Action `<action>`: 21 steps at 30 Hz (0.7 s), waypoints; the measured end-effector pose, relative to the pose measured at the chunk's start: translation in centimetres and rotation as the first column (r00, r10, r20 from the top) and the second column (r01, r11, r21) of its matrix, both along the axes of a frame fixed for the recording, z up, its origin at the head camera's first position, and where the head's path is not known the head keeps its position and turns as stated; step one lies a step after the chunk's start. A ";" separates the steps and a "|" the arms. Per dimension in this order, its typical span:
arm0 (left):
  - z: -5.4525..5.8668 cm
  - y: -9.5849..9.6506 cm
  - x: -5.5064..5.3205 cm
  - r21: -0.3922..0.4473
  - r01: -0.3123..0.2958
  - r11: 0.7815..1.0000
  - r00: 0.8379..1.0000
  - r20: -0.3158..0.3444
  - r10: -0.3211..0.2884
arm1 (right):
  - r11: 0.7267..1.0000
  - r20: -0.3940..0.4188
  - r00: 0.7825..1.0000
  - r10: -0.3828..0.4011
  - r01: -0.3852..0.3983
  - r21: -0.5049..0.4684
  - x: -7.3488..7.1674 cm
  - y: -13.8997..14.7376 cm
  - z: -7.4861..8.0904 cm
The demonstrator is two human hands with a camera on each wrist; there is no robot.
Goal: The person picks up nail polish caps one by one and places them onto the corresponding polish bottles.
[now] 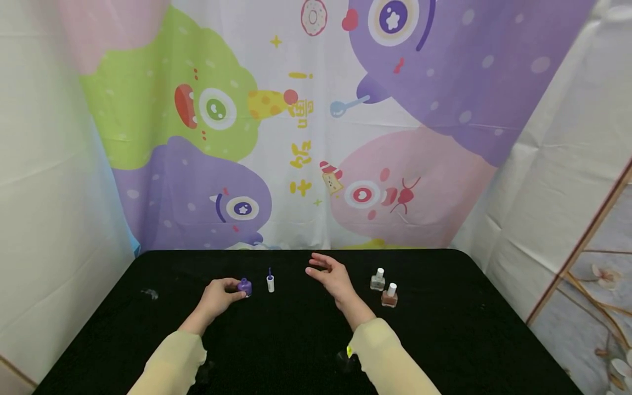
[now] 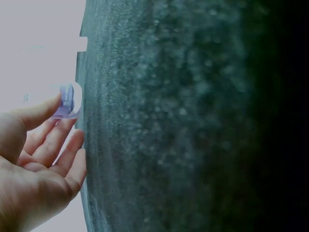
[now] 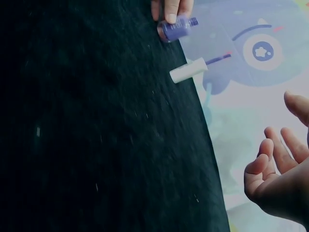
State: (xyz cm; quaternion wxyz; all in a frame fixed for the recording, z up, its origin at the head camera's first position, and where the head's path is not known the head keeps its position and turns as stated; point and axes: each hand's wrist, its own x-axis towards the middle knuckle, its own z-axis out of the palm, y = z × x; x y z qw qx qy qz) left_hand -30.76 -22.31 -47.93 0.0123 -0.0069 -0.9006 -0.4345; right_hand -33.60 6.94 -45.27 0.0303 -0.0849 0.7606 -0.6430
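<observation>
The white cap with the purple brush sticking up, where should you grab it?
Probably pinch the white cap by its straight sides, with the right hand coming from the right. It stands upright, so the purple brush points up, away from those fingers. The left hand holds the purple bottle on the other side.

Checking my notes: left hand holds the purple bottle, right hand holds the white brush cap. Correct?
No: the right hand holds nothing; the white brush cap stands on the table, as the head view shows. The left hand does hold the purple bottle.
</observation>
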 end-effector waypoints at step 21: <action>-0.4 -0.2 0.2 -0.002 -0.023 1.000 1.000 0.003 0.023 | 0.996 0.052 0.997 0.048 -0.052 0.069 -0.5 -5.9 -2.2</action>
